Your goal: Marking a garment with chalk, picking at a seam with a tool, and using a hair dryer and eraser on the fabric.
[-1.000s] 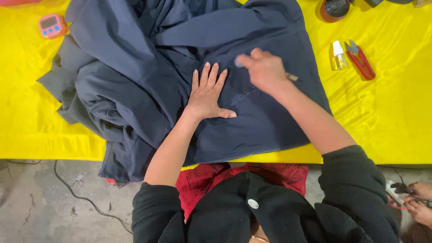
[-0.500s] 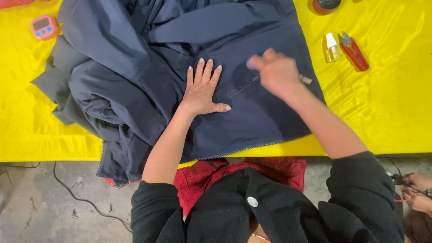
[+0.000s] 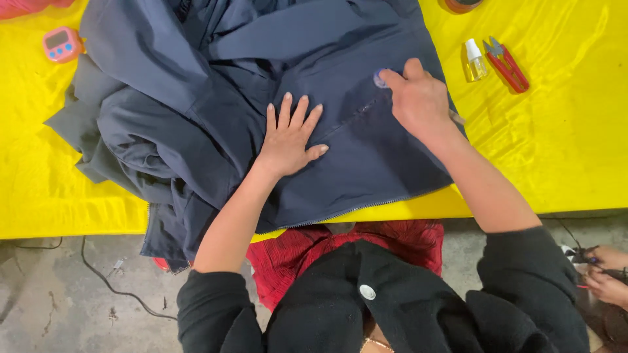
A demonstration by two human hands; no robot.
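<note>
A dark navy jacket [image 3: 216, 98] lies spread and bunched on a table covered in yellow cloth [image 3: 562, 144]. My left hand [image 3: 288, 134] presses flat on the fabric, fingers spread. To its right, my right hand [image 3: 418, 98] is closed around a thin pen-like tool whose end sticks out by the wrist. Its fingertips pinch a small pale piece against the jacket beside a pocket seam [image 3: 353, 117]. The jacket's zipper edge [image 3: 347, 212] hangs over the table's near edge.
Red thread snips [image 3: 505, 62] and a small clear bottle [image 3: 475, 59] lie at the right. A pink timer [image 3: 62, 44] sits at far left. Another person's hands [image 3: 605, 274] are at the lower right. A cable [image 3: 98, 274] runs over the concrete floor.
My right hand has moved up and to the right along the seam. My left hand stays flat on the jacket. The view shifted slightly.
</note>
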